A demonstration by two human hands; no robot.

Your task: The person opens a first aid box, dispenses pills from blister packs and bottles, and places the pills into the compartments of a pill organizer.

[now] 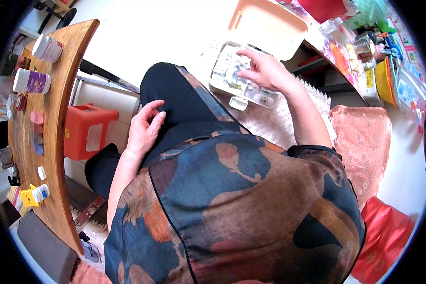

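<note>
My right hand (266, 71) reaches over a white storage box (217, 86), its index finger and thumb apart and nothing visible between them. Inside lie silvery blister packs (221, 64) and a small clear bottle (266, 100); the hand covers part of the contents. The peach lid (272, 28) is swung back, and a white latch (238, 102) hangs at the near edge. My left hand (146, 127) is beside my dark-trousered thigh, fingers loosely bent and apart, holding nothing.
At left, a wooden table (57, 123) bears a purple-labelled jar (32, 81), another white jar (47, 48) and a yellow item (29, 196). Under its edge stands a red stool (87, 131). At right are a cluttered desk (338, 61), a pink cushion (362, 146) and a red bag (383, 236).
</note>
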